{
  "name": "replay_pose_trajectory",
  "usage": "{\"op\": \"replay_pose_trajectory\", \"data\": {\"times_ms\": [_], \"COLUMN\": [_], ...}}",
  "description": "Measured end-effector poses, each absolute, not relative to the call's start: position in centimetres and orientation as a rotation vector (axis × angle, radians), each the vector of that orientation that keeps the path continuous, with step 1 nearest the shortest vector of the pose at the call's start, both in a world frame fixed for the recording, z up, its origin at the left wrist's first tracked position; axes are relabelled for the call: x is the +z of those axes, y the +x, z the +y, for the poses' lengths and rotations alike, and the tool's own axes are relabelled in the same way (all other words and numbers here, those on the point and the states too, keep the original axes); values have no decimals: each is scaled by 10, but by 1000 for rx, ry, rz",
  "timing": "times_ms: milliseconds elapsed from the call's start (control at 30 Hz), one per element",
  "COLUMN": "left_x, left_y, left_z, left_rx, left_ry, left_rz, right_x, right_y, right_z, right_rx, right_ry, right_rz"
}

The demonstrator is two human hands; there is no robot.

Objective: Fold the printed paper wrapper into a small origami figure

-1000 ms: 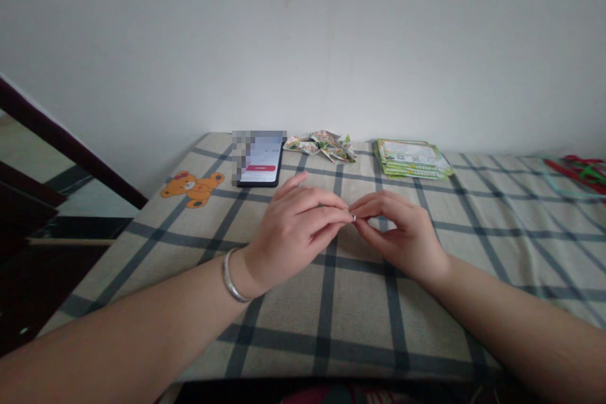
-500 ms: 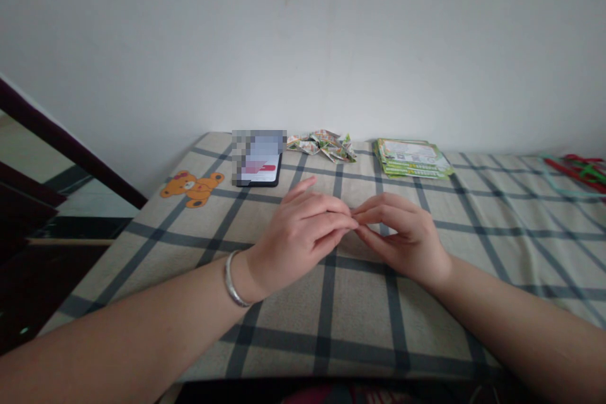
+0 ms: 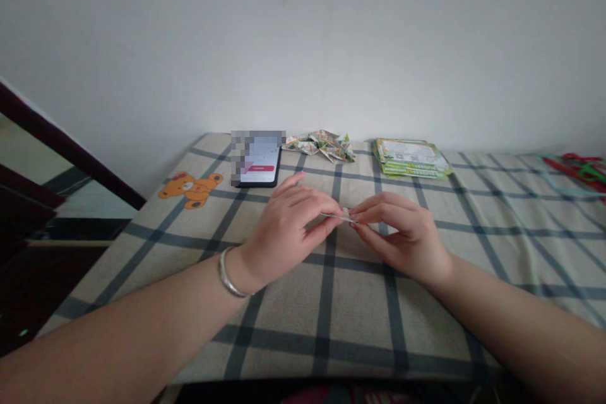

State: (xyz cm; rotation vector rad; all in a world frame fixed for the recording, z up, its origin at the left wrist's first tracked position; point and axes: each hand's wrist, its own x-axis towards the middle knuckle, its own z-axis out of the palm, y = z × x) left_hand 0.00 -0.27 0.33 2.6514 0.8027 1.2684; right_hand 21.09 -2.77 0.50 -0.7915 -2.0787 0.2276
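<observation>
From afar, I saw left hand (image 3: 290,222) and right hand (image 3: 406,232) both pinching a thin pale strip (image 3: 346,218) over the checked cloth (image 3: 360,309)!

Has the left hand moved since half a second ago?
Yes, slightly: judged against the phone, the left hand has shifted left, its raised little finger closer to the phone's right edge.

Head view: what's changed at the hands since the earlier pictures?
The left hand has shifted slightly left, away from the right hand, so more of a thin strip shows between them. Neither visibly let go. Phone, folded papers and card stack stayed put.
</observation>
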Motion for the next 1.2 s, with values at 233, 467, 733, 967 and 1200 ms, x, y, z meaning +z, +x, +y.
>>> {"op": "replay_pose_trajectory", "data": {"times_ms": [233,467,733,967,1200], "left_x": [3,1,3,1,0], "left_y": [-2,-3,-5,-4,-4], "left_z": [1,1,3,4,4], "left_rx": [1311,1341,1338,1340,1368], "left_ry": [2633,2622,2716,2723,2747], "left_rz": [781,805,777,766,726], "right_x": [6,4,3,0,-1], "right_y": [209,211,210,208,209], "right_z": [-29,-27,-26,-25,-25], "right_rx": [266,346,457,605,539], "right_ry": [-767,-764,-777,-761,-779], "right_rz": [-2061,-1983,-1896,-1814,-1885]}}
